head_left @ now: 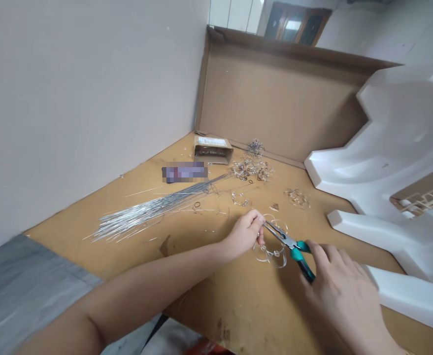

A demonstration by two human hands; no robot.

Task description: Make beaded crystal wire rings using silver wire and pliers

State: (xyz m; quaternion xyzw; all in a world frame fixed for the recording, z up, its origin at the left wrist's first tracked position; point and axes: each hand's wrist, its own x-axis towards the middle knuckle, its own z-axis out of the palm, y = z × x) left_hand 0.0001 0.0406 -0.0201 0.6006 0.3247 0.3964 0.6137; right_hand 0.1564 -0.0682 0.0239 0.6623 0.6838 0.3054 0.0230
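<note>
My right hand (340, 278) is wrapped round the green-and-black handles of long-nose pliers (288, 241). The jaws of the pliers point left and reach the fingertips of my left hand (245, 230). Those fingers are pinched together on a looped piece of thin silvery wire (281, 258). Its curved loops spread above and below the plier jaws, with small rings or coils along them. What exactly lies between the jaws is hidden by my fingers. A bundle of straight metal wires (149, 207) rests on the brown work surface (209, 281), left of my left hand.
A small open cardboard box (213, 150) stands at the back, near a purple packet (185, 172). Tangled wire pieces (251, 166) are heaped beside it, with another wire coil (296, 197) farther right. A cardboard panel (275, 98) rises behind. White moulded foam (349, 162) borders the right side.
</note>
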